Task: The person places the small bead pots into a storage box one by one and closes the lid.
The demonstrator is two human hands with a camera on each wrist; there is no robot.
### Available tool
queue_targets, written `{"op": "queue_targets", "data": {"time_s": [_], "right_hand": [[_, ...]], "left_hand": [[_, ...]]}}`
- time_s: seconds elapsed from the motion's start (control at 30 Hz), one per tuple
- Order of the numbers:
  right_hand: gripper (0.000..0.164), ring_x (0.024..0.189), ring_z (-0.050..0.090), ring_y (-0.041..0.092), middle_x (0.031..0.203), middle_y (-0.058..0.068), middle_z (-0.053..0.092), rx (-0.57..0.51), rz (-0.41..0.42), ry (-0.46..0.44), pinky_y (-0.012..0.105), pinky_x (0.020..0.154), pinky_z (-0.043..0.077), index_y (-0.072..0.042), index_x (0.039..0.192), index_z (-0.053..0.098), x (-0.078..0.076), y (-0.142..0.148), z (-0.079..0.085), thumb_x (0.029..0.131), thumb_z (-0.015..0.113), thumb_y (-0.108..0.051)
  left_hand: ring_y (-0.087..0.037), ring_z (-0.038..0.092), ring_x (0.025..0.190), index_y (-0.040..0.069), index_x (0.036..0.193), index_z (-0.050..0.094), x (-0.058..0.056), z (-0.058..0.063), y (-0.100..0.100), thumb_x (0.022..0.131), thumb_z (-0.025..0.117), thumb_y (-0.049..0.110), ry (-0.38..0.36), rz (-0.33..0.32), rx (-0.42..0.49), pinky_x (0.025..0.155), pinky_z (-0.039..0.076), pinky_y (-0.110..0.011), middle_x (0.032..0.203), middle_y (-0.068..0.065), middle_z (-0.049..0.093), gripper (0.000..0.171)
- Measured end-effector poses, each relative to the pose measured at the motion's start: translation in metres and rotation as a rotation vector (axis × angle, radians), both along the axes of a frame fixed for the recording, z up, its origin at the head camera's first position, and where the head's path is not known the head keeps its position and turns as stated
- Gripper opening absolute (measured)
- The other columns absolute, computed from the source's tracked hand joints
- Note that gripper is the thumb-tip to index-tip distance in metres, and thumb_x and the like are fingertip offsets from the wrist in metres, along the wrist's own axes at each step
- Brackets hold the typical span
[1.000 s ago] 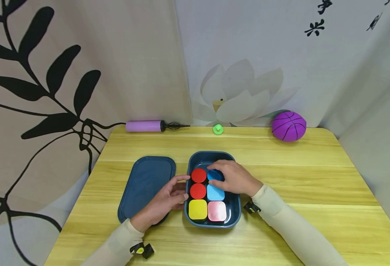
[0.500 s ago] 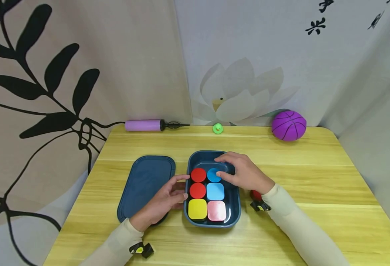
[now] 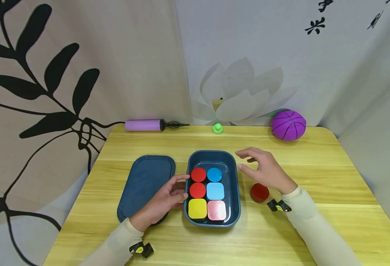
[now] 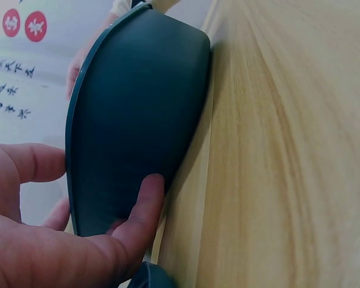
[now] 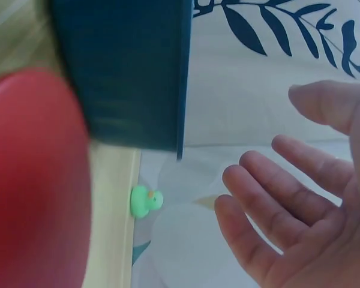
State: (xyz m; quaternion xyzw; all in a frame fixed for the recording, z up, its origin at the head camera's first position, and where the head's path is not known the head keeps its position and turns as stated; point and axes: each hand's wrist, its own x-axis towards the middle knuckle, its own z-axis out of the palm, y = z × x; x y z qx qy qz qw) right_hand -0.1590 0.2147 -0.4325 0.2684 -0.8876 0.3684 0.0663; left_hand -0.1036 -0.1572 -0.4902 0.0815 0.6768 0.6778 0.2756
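A dark blue rectangular box (image 3: 229, 207) stands on the table, holding two columns of coloured blocks. Two red round blocks (image 3: 198, 182) and a yellow square block (image 3: 197, 209) form the left column. A blue round block (image 3: 214, 174), a light blue square block (image 3: 215, 191) and a pink square block (image 3: 216, 210) form the right one. My left hand (image 3: 168, 195) touches the box's left side, fingertips on its wall and rim in the left wrist view. Beyond the box's right rim, my right hand (image 3: 264, 170) hovers with spread fingers, holding nothing. Another red round block (image 3: 259, 192) lies below it on the table.
A dark blue lid (image 3: 148, 181) lies left of the box, partly under my left arm. Along the back edge are a purple hand pump (image 3: 143, 125), a small green duck (image 3: 217, 128) and a purple ball (image 3: 288, 125). A curtain (image 3: 141, 66) hangs behind.
My right hand has moved off the blue round block and out of the box to the right. The red block on the table has come into view. My left hand has stayed put.
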Motion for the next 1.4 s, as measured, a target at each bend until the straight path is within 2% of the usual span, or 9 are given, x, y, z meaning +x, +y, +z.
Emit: {"op": "queue_targets", "data": {"time_s": [0.13, 0.27, 0.4, 0.53, 0.77, 0.93, 1.17, 1.4], "right_hand": [[0.035, 0.112, 0.072, 0.02, 0.129, 0.002, 0.074, 0.005, -0.034, -0.019, 0.044, 0.091, 0.062, -0.012, 0.131, 0.072, 0.003, 0.015, -0.002, 0.098, 0.077, -0.022], [0.036, 0.112, 0.073, 0.025, 0.131, 0.004, 0.073, 0.013, -0.059, -0.076, 0.046, 0.092, 0.061, -0.011, 0.133, 0.071, 0.009, 0.028, -0.007, 0.1, 0.076, -0.023], [0.037, 0.113, 0.072, 0.032, 0.134, 0.009, 0.072, 0.016, -0.048, -0.127, 0.05, 0.093, 0.061, -0.008, 0.135, 0.069, 0.016, 0.037, -0.014, 0.1, 0.075, -0.022], [0.037, 0.113, 0.071, 0.033, 0.134, 0.012, 0.071, 0.034, -0.03, -0.15, 0.05, 0.093, 0.061, -0.007, 0.134, 0.068, 0.024, 0.044, -0.023, 0.101, 0.074, -0.021], [0.045, 0.119, 0.069, 0.029, 0.134, 0.011, 0.07, 0.068, -0.013, -0.211, 0.046, 0.093, 0.061, -0.005, 0.138, 0.066, 0.037, 0.054, -0.036, 0.101, 0.075, -0.028], [0.053, 0.117, 0.069, 0.027, 0.135, 0.009, 0.069, 0.105, 0.002, -0.261, 0.042, 0.094, 0.061, -0.007, 0.142, 0.063, 0.045, 0.058, -0.041, 0.099, 0.077, -0.034], [0.062, 0.106, 0.068, 0.014, 0.131, 0.002, 0.069, 0.166, 0.019, -0.269, 0.03, 0.089, 0.06, -0.009, 0.141, 0.064, 0.052, 0.062, -0.047, 0.089, 0.087, -0.034], [0.06, 0.101, 0.066, 0.008, 0.126, -0.002, 0.07, 0.19, 0.022, -0.271, 0.028, 0.087, 0.059, -0.011, 0.139, 0.067, 0.054, 0.064, -0.05, 0.087, 0.089, -0.029]], "left_hand": [[-0.026, 0.061, 0.128, 0.021, 0.161, 0.038, -0.001, 0.0, 0.0, 0.104, 0.065, 0.015, -0.003, 0.001, 0.0, 0.092, 0.058, -0.038, 0.156, -0.024, 0.044, 0.063], [-0.025, 0.061, 0.127, 0.021, 0.161, 0.038, -0.001, 0.001, 0.001, 0.104, 0.065, 0.015, -0.001, 0.0, -0.002, 0.091, 0.058, -0.038, 0.156, -0.024, 0.044, 0.063], [-0.025, 0.06, 0.127, 0.02, 0.16, 0.038, 0.001, 0.001, 0.001, 0.104, 0.065, 0.015, -0.003, 0.005, -0.01, 0.091, 0.057, -0.038, 0.156, -0.024, 0.045, 0.063], [-0.025, 0.061, 0.127, 0.019, 0.16, 0.038, 0.002, 0.002, 0.001, 0.104, 0.065, 0.015, -0.004, 0.005, -0.013, 0.091, 0.057, -0.038, 0.156, -0.024, 0.045, 0.063], [-0.024, 0.061, 0.126, 0.018, 0.161, 0.038, 0.001, 0.002, 0.002, 0.104, 0.065, 0.014, -0.011, 0.004, -0.007, 0.09, 0.058, -0.038, 0.156, -0.024, 0.044, 0.063], [-0.024, 0.061, 0.126, 0.018, 0.161, 0.037, 0.0, 0.001, 0.002, 0.104, 0.064, 0.014, -0.005, 0.009, -0.014, 0.09, 0.058, -0.038, 0.156, -0.024, 0.044, 0.064], [-0.023, 0.061, 0.125, 0.018, 0.161, 0.037, -0.001, 0.002, 0.002, 0.104, 0.064, 0.013, -0.001, 0.01, -0.008, 0.09, 0.058, -0.037, 0.156, -0.025, 0.045, 0.063], [-0.022, 0.062, 0.123, 0.019, 0.161, 0.038, 0.001, 0.003, 0.003, 0.103, 0.064, 0.013, -0.007, 0.011, -0.013, 0.089, 0.058, -0.037, 0.156, -0.024, 0.045, 0.063]]}}
